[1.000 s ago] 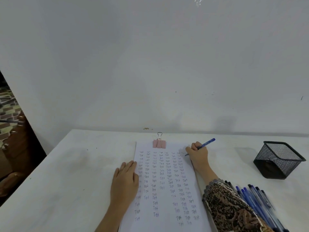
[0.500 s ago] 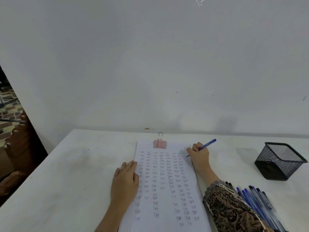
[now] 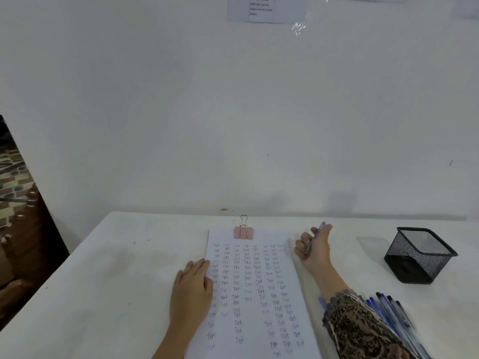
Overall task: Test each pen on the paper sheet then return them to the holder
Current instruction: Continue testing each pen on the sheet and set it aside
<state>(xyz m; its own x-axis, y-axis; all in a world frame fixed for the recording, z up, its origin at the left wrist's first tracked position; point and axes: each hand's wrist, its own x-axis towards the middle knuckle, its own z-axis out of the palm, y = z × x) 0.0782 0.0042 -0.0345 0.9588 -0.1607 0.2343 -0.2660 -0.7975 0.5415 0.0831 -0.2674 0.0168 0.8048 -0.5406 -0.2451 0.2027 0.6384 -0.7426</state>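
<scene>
- Gripping blue pen [image 3: 315,237] in right hand [image 3: 313,252], fingers curled, beside paper sheet [image 3: 259,294].
- Left hand [image 3: 193,288] flat, pinning paper sheet.
- I'd lower blue pen upright into holder [image 3: 420,255], right of frame.

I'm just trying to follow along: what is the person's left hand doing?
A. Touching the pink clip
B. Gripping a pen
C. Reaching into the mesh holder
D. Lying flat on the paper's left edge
D: the left hand lies flat, fingers straight, on the left edge of the paper sheet, while the right hand holds the pen.
</scene>
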